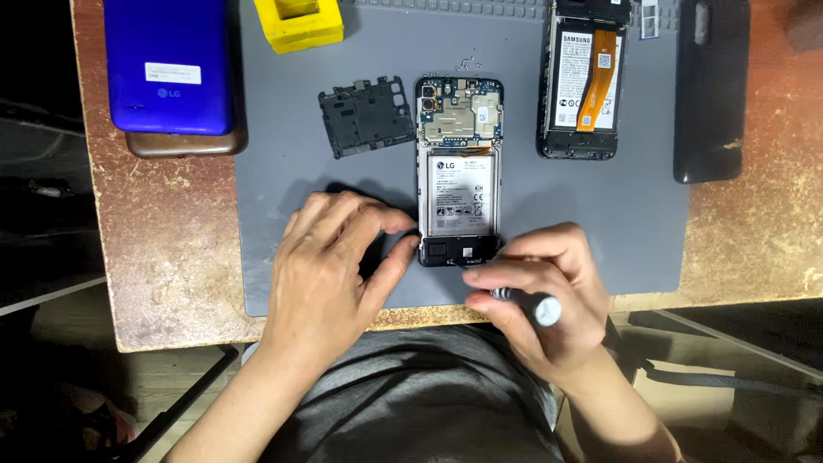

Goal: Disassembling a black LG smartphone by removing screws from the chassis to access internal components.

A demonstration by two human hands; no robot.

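Right grip (536, 296) pinches screwdriver (525, 302) over grey mat (591, 223).

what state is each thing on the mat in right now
middle phone: back off, battery and board exposed, flat on the grey mat
black inner cover: removed, lying left of that phone
second opened phone: back off, orange ribbon showing
black back cover: off, at the mat's right edge
blue phone: closed, stacked on another device
left hand: steadying the middle phone's lower left edge
right hand: gripping a screwdriver at its bottom end
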